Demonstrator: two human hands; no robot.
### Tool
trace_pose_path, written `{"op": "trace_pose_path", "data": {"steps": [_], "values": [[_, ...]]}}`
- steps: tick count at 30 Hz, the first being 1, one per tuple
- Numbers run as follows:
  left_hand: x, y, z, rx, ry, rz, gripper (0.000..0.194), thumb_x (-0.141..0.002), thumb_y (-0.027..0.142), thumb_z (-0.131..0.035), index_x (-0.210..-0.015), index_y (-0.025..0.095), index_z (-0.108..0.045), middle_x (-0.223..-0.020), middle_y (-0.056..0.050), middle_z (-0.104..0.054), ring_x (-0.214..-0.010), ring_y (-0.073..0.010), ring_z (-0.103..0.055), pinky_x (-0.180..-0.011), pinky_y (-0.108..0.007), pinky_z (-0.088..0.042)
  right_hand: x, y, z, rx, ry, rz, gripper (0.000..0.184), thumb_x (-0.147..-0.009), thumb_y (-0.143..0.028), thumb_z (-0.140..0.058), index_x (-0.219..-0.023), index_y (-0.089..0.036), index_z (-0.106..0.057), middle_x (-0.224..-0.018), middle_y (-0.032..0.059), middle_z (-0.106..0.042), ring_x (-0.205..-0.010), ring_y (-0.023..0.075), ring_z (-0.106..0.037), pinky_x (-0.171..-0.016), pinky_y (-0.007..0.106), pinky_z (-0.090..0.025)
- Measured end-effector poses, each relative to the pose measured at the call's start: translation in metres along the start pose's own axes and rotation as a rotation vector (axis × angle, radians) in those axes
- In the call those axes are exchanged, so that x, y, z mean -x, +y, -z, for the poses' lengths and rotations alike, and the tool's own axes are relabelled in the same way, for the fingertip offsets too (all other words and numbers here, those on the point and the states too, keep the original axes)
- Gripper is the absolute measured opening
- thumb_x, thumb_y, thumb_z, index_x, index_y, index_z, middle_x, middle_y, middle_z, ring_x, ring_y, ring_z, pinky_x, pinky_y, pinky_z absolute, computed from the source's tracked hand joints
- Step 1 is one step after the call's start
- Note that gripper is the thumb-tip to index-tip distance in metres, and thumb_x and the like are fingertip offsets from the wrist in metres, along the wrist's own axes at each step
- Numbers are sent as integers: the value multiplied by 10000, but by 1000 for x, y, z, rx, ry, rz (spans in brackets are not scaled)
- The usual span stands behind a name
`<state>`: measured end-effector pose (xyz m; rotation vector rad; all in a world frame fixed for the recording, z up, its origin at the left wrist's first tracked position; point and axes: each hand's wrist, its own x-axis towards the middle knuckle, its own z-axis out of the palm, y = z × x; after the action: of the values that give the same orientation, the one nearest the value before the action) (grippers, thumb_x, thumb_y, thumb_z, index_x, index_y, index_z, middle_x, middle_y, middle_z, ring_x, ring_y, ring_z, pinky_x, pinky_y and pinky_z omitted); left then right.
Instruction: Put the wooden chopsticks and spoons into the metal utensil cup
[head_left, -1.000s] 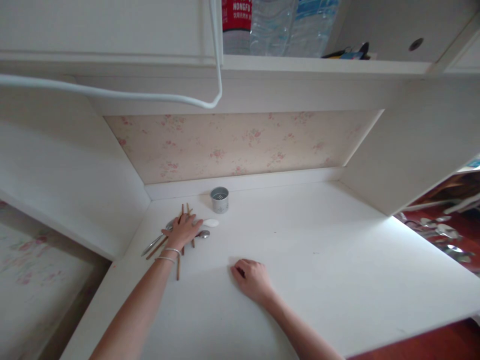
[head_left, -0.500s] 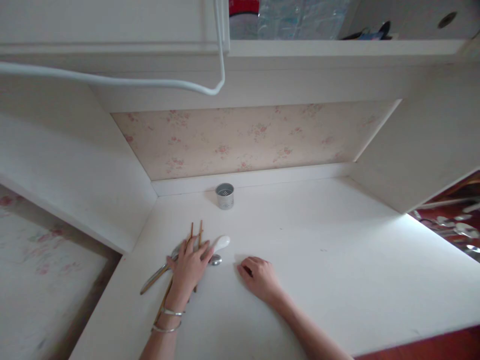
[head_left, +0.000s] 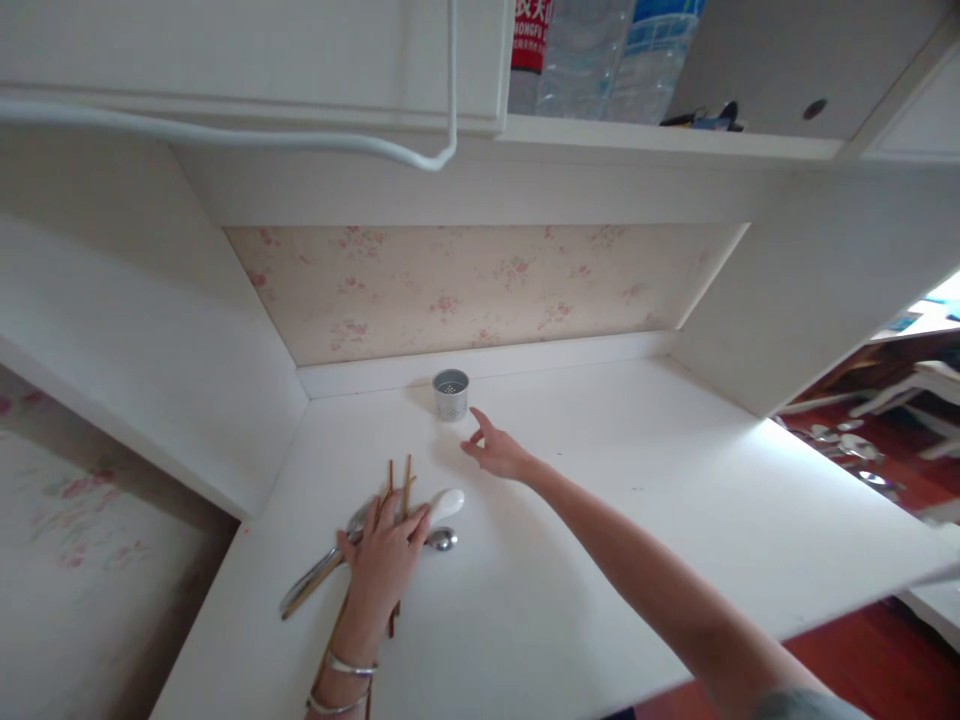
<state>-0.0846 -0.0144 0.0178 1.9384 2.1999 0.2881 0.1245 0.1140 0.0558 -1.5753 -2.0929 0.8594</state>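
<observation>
The perforated metal cup [head_left: 451, 406] stood upright on the white tabletop [head_left: 525, 620], near the wallpapered back wall [head_left: 480, 290]; its holed base was visible inside. The right hand [head_left: 495, 447], loosely open, was just beside the cup; contact could not be confirmed. The left hand [head_left: 384, 562] lay palm down, fingers spread, over chopsticks [head_left: 407, 482], a white spoon [head_left: 448, 503] and a metal spoon [head_left: 444, 539]. Overhead, an open cabinet compartment [head_left: 675, 138] held clear plastic bottles [head_left: 585, 60].
</observation>
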Motion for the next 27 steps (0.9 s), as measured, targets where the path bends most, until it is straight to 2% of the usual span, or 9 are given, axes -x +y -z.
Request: {"op": "trace_pose_path", "data": {"steps": [2,5,8,10,13,17,23,27], "values": [[1,-1,1,10,14,-20,279,-917,454,-487,-1117,490,-678,-1459,-7,-482,-1367,-368,-350,-1056,-749,-147,-26,-13,5,61,35,-4,744,-917,-376,-560,-1525,-228,-157,-1122,77,-701,-936,220,-677,-805,298,-467],[2,-3,1,28,37,-51,281,-914,458,-488,-1105,462,-695,-1446,-24,-492,-1351,-381,-357,-1043,-754,-158,-52,-24,7,153,84,-42,635,-937,-360,-528,-1490,-200,-262,-1126,112,-699,-1020,269,-654,-834,335,-454],[2,-5,0,43,47,-57,279,-913,456,-497,-1105,451,-699,-1434,-29,-503,-1346,-373,-359,-1055,-730,-166,-59,-27,8,221,137,-71,408,-974,-362,-453,-1349,-200,-467,-1129,123,-699,-1014,279,-650,-816,351,-452],[2,-6,0,47,50,-56,274,-912,454,-503,-1101,448,-701,-1429,-29,-509,-1344,-369,-360,-1057,-726,-163,-54,-25,11,244,181,-63,325,-991,-353,-417,-1244,-201,-550,-1134,118,-697,-1008,267,-646,-813,341,-445],[2,-6,1,44,63,-58,267,-907,446,-515,-1094,444,-705,-1424,-37,-515,-1335,-372,-363,-1047,-740,-153,-35,-20,18,246,243,-19,266,-987,-343,-436,-1162,-229,-600,-1085,68,-713,-963,228,-647,-799,305,-434],[0,-6,1,49,62,-49,266,-903,459,-513,-1088,451,-705,-1430,-26,-512,-1348,-371,-348,-1049,-743,-150,8,-6,24,211,306,29,230,-973,-343,-467,-1125,-261,-618,-1016,17,-724,-836,179,-649,-737,267,-437],[-7,-9,-5,49,30,-11,333,-945,471,-420,-1136,418,-689,-1466,-41,-470,-1374,-370,-329,-1045,-758,-133,78,20,22,134,362,50,264,-968,-375,-455,-1107,-235,-630,-988,43,-723,-740,165,-653,-683,260,-461],[-14,-7,-7,17,33,16,376,-974,388,-365,-1168,343,-684,-1449,-77,-482,-1361,-369,-354,-1052,-739,-189,100,35,20,82,352,48,261,-958,-374,-461,-1098,-245,-639,-988,50,-724,-748,174,-665,-678,264,-473]]}}
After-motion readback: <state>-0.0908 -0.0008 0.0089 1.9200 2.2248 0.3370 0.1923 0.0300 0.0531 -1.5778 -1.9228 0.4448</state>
